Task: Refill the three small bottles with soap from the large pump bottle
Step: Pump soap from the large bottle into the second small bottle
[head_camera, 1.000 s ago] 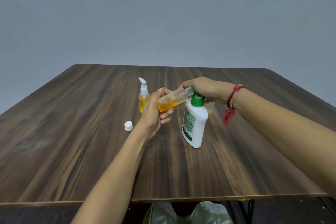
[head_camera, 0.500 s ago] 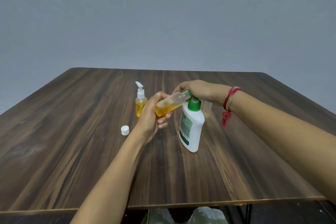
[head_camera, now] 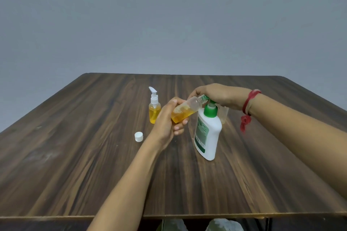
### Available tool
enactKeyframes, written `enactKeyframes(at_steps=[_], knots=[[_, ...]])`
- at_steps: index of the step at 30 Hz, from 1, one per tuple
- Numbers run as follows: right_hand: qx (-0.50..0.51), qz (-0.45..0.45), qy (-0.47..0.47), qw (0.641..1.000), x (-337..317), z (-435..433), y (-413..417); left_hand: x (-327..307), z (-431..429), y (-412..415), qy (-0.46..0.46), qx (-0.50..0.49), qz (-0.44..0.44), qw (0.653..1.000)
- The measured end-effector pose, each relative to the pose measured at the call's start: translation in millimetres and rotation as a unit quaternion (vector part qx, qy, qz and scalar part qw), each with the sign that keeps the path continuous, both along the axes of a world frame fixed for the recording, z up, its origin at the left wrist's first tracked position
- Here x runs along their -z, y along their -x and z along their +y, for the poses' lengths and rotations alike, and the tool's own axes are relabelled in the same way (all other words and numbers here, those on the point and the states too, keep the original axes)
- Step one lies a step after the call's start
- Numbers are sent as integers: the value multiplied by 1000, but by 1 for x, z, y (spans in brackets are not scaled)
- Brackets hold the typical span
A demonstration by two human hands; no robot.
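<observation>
Left hand [head_camera: 165, 118] is gripping a tilted small bottle [head_camera: 187, 110], half full of amber soap, mouth at the nozzle of the large pump bottle [head_camera: 208, 133]; right hand [head_camera: 221, 95] is curling over its pump. Nearby, a second small bottle [head_camera: 154, 112] is standing nearly full.

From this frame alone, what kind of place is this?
Probably a bare indoor recording setup, not a bathroom: a wood-grain table against a plain grey wall, carrying only refill gear, like the large pump bottle and a loose white cap.
</observation>
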State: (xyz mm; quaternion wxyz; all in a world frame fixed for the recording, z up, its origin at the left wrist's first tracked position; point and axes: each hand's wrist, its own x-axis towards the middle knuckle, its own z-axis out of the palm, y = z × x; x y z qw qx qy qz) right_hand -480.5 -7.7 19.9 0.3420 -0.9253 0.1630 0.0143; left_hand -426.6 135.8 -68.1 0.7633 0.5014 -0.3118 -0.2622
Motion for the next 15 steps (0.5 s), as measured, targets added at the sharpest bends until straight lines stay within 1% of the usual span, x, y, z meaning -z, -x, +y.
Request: enactKeyframes(at_steps=[2,5,9,13,15], knots=[[6,7,-10,1000,4,1,2,-1,1,-1,0,-4,-2,1000],[2,16,12,1000,0,2,2,0,0,0,1,-2,3,1000],[14,11,-14,1000,4,1,2,0,-1,-1,2,0,4,1000],[1,13,17,1000,0,3,3,1,-1,0,5,1,10,1000],[7,11,9,1000,0,3,3,1,-2,0,10,-1,11,1000]])
